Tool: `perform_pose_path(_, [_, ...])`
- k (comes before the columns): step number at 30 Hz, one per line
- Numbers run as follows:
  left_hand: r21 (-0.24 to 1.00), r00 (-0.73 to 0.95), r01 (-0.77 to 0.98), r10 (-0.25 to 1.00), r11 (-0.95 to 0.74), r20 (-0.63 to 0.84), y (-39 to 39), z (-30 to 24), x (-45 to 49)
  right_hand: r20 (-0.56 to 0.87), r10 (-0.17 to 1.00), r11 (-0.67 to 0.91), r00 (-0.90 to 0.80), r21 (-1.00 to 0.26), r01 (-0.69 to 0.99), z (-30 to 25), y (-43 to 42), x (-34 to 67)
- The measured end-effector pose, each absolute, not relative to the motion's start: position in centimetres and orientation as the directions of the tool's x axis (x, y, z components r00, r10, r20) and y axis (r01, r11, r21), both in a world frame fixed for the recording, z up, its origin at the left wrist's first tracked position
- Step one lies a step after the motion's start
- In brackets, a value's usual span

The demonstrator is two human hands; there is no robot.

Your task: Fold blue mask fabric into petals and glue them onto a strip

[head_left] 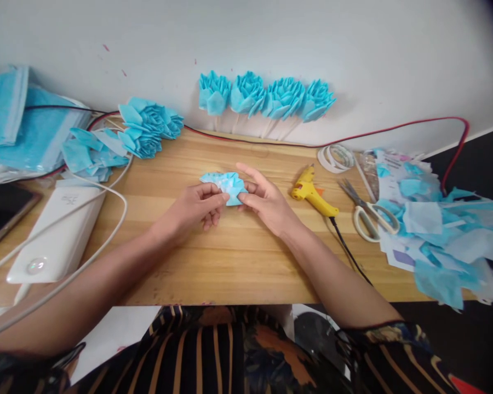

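Observation:
A small blue fabric piece, gathered and ruffled like a petal, is held just above the middle of the wooden table. My left hand pinches its lower left part between thumb and fingers. On the other side my right hand grips the right edge with thumb and bent fingers, while its index finger points up and away. To the right of my hands lies a yellow glue gun, nozzle toward the wall. Scissors with white handles rest beyond it, blades partly apart.
Blue fabric flowers on sticks lean against the wall. More flowers and loose petals lie left. A white power bank with a cable and a phone are at far left. A tape roll and fabric scraps lie right.

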State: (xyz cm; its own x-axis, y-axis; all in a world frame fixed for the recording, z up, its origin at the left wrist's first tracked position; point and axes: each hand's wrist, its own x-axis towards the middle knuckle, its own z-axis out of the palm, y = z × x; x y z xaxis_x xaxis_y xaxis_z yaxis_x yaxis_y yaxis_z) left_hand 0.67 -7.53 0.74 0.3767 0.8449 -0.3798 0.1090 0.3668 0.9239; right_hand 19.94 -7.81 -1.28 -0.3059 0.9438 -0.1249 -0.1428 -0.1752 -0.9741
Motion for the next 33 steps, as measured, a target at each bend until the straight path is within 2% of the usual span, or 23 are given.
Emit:
perform_pose_path(15, [0.949,0.339,0.143,0.887,0.281,-0.314,-7.49,0.08,0.51,-0.080,0.945,-0.090,-0.317,-0.996,-0.017,-1.25,-8.17,19.66])
perform_pose_path(25, [0.954,0.272,0.048,0.915,0.297,-0.299,-7.47,0.18,0.76,-0.067,0.934,-0.085,-0.352,-0.996,-0.035,-1.15,-7.98,20.04])
perform_pose_path(33, [0.956,0.286,0.072,0.913,0.284,-0.292,-7.58,-0.02,0.87,-0.060,0.925,-0.062,-0.376,-0.998,0.007,-1.41,-8.13,19.61])
